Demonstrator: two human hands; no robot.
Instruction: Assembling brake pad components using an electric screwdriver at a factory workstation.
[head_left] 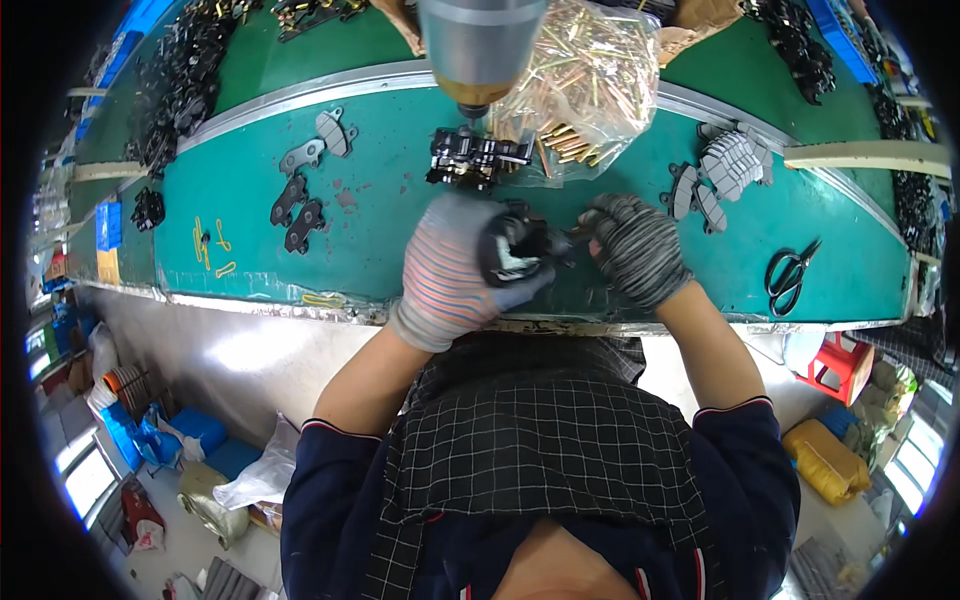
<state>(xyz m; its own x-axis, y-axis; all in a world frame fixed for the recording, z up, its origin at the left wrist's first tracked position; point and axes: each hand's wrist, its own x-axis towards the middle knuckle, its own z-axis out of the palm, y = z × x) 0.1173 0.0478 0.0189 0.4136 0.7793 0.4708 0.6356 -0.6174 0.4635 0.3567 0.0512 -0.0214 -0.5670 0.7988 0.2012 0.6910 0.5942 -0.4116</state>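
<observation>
Here we are at the green desk (380,265), and my left hand (455,265), in a striped glove, has its fingers wrapped round a black part (515,250), gripping it close to the near edge! The thumb comes up along the near side, and the top of that glove is a blur. Over on the other flank, my right hand (640,252), gloved in dark grey, has its fingers curled in at the part's right end; whether they pinch anything there, I cannot tell.

Just beyond my left knuckles, a black block (475,158) sits on the desk, right under the tip of the driver (480,60). Beside it, a clear bag (637,95) bulges with brassy pins (575,143)!

Out on the right, a cluster of grey pads (732,165), some heaped, some flat, and nearer to me the black scissors (785,282), lying by themselves. Swing left: two grey plates (335,133) up top, black plates (303,228) just below them, and farther left, a scatter of yellow bands (203,243). Down below, my checked apron (540,440) fills the middle, a red stool (845,370) off to the right.
</observation>
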